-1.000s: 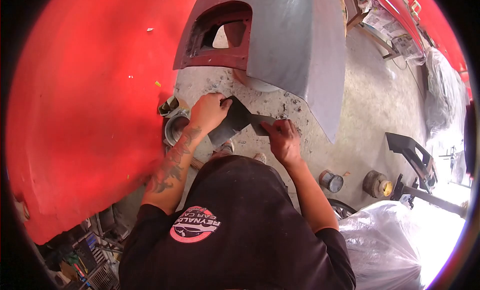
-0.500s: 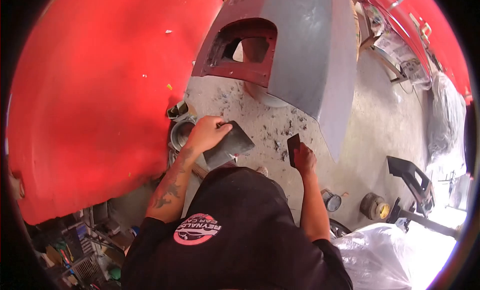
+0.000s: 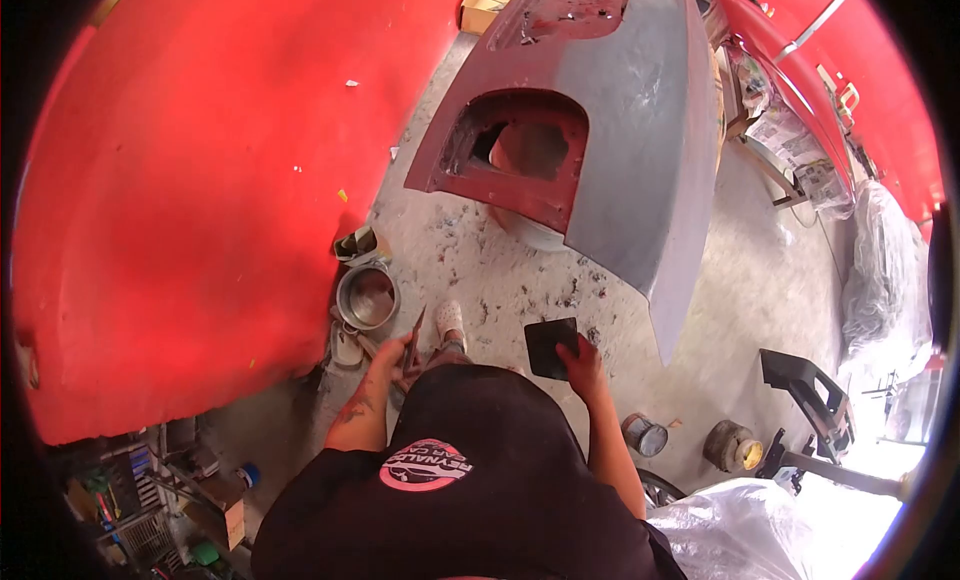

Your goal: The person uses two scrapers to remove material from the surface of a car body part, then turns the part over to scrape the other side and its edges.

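Note:
My right hand (image 3: 584, 368) grips a dark, flat, square-cornered sheet (image 3: 549, 348) that looks like sandpaper, its broad face toward me. On the other side, my left hand (image 3: 388, 360) is closed on a second thin sheet (image 3: 415, 332), now seen almost edge-on. Both hands are low, close to my body and apart from each other. Ahead of them stands a car body panel (image 3: 632, 160), grey across its middle and dark red around an oval-topped opening. Neither hand touches that panel.
A large red panel (image 3: 200, 200) fills the left side. A metal pot (image 3: 368, 296) stands on the debris-strewn floor (image 3: 480, 250) near my left hand. Rightward are cans (image 3: 733, 446), a black plastic part (image 3: 812, 392) and plastic sheeting (image 3: 740, 525). Shelving (image 3: 150, 500) is lower left.
My left hand has lowered and its sheet has turned edge-on. My right hand has moved slightly left and down, turning its sheet's face into view. The camera view has shifted.

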{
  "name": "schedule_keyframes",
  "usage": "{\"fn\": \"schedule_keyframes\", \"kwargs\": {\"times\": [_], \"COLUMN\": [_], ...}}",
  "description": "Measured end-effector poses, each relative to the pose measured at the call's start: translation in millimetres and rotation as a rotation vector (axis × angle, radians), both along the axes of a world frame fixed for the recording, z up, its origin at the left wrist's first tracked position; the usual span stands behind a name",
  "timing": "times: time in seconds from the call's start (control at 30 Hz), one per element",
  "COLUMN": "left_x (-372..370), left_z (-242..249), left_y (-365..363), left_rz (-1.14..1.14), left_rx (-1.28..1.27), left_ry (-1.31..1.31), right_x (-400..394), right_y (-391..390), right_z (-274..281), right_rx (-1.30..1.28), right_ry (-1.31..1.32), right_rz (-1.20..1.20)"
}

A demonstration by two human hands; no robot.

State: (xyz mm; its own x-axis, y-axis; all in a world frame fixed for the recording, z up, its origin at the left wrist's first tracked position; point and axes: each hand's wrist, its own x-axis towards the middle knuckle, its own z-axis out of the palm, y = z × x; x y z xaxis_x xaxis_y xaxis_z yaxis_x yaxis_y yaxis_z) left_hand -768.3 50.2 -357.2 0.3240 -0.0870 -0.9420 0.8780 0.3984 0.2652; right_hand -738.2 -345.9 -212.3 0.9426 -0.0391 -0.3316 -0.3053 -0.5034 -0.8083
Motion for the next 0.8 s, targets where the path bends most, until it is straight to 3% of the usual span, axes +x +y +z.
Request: {"fn": "schedule_keyframes", "kwargs": {"times": [0.1,0.17,0.23,0.3,0.37,0.47,0.53,0.6,0.63,0.67,0.8], "left_x": [-12.2,-5.8,8.3,8.1,12.3,19.1,21.2,35.8,44.2,52.1,57.4], "left_z": [-8.7,-13.5,12.1,-0.2,-3.4,5.1,-5.3,6.7,17.3,28.5,-11.0], "left_y": [-8.1,-13.3,-16.4,-10.8,-6.0,5.5,14.6,17.1,18.3,19.8,37.1], "left_rz": [0.066,0.101,0.023,0.016,0.013,0.053,0.202,0.256,0.312,0.294,0.448], "left_rx": [0.008,0.016,0.069,0.022,-0.028,-0.103,-0.159,-0.172,-0.173,-0.140,-0.212], "left_ry": [0.084,0.053,0.073,0.027,-0.024,-0.026,-0.047,-0.033,-0.022,-0.030,-0.114], "right_x": [8.8,12.1,21.2,35.1,48.5,70.4,97.6,129.2,143.3,161.6,217.8], "right_y": [9.3,18.8,37.7,62.4,94.9,122.6,122.5,125.6,125.1,144.0,160.9], "right_z": [23.5,27.5,45.5,81.3,143.1,232.5,279.0,323.5,331.2,346.3,317.8], "right_rx": [0.039,0.344,0.376,0.403,0.026,-0.093,-0.149,-0.429,-0.376,-0.334,-0.282], "right_ry": [0.000,-0.055,-0.048,-0.047,-0.092,-0.157,-0.526,-0.722,-0.557,-0.566,-0.439], "right_rz": [0.026,0.026,0.111,0.200,0.393,0.529,0.610,0.561,0.340,0.239,0.362]}}
